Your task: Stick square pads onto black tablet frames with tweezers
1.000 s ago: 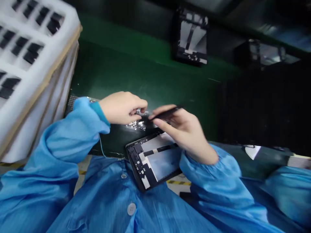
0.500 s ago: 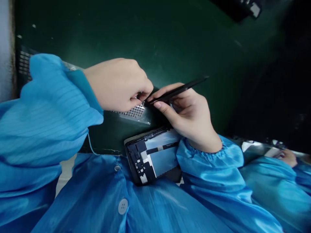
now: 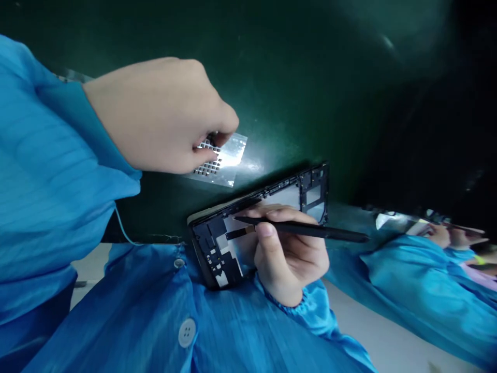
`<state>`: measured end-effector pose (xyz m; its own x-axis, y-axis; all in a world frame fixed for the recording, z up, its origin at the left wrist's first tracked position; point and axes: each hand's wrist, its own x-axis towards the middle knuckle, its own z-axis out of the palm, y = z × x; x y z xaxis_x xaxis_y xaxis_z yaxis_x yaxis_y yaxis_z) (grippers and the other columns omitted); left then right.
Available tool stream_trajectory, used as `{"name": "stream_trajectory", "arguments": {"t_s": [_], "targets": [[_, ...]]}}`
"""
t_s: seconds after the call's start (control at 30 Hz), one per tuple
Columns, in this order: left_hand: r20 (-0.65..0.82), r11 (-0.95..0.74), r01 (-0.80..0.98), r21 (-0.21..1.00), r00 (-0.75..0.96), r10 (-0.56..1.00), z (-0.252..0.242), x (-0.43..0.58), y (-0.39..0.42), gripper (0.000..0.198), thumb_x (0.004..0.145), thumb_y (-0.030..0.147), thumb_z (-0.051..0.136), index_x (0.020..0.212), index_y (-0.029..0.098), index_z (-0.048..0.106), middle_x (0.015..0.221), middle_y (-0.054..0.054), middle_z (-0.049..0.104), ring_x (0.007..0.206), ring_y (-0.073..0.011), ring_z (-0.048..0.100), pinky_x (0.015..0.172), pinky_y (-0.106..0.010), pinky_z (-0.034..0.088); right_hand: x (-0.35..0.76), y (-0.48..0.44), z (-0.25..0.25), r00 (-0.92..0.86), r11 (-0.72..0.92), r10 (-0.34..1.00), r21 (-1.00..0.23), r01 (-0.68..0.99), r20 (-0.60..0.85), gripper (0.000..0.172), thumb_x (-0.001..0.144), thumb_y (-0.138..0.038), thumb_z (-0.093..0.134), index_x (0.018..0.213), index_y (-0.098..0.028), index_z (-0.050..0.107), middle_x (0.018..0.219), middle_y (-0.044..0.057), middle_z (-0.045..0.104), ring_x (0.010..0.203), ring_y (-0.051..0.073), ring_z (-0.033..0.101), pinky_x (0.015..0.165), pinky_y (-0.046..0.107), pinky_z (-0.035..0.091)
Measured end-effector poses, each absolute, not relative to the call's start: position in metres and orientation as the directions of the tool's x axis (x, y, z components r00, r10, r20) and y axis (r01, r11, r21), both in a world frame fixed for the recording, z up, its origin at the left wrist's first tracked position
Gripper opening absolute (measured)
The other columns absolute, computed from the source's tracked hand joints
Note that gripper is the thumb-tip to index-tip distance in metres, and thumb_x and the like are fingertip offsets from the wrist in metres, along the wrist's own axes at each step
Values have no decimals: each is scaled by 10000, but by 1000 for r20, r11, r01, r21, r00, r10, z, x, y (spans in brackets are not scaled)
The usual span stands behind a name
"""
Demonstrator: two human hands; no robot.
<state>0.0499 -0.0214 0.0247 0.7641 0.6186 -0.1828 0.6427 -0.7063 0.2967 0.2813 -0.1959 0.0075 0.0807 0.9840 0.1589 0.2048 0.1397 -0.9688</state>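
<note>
My left hand [image 3: 159, 116] is closed, its fingertips pinching the edge of a shiny sheet [image 3: 223, 161] with rows of small dark parts, which lies on the green mat [image 3: 295, 77]. My right hand [image 3: 287, 254] grips black tweezers [image 3: 310, 229] like a pen, and their tip rests over the inside of an opened phone frame [image 3: 233, 243]. The frame lies tilted at the mat's near edge, against my blue coat. The right hand hides the middle of the frame.
A second person in blue sleeves [image 3: 419, 280] works at the right, with hands [image 3: 446, 235] near the bench edge. Pale floor [image 3: 380, 342] shows below. The far right of the bench is dark.
My right hand has come down with the tweezers from the parts sheet to the phone frame. The left hand stays on the sheet. The view has moved closer and lower.
</note>
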Motion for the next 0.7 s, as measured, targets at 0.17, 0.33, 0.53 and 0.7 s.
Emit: {"name": "stream_trajectory", "arguments": {"t_s": [0.17,0.33,0.53,0.7], "targets": [[-127,-689,616,382,774,621,15,44,-17,706,940,576,192,968,166,766,693,-34,549,835,-200,673,1002,-424,578,272,-189,-2,34,239,965,-930,281,258,333,913,-5,745,1186,-192,770,993,46,813,930,204,814,875,414,707],[-120,-686,609,399,776,619,11,44,-14,948,924,729,46,1023,173,807,695,-26,556,861,-224,716,1023,-500,578,278,-189,12,-68,258,966,-896,362,251,398,897,22,752,1232,-193,755,1058,66,824,973,216,816,857,417,701],[-110,-680,608,409,773,625,16,46,-15,920,938,714,41,934,182,792,674,-19,563,650,-113,524,966,-490,585,291,-135,32,-287,216,954,-874,435,93,241,982,-131,802,1196,-236,766,1143,48,853,1051,207,837,965,389,708],[-128,-656,617,435,763,633,19,48,-17,671,916,611,238,894,196,764,678,-11,578,639,-102,447,983,-447,581,286,-83,12,-351,191,936,-879,438,28,215,1020,-437,793,1121,-253,748,1082,26,850,1051,231,834,981,424,726]]}}
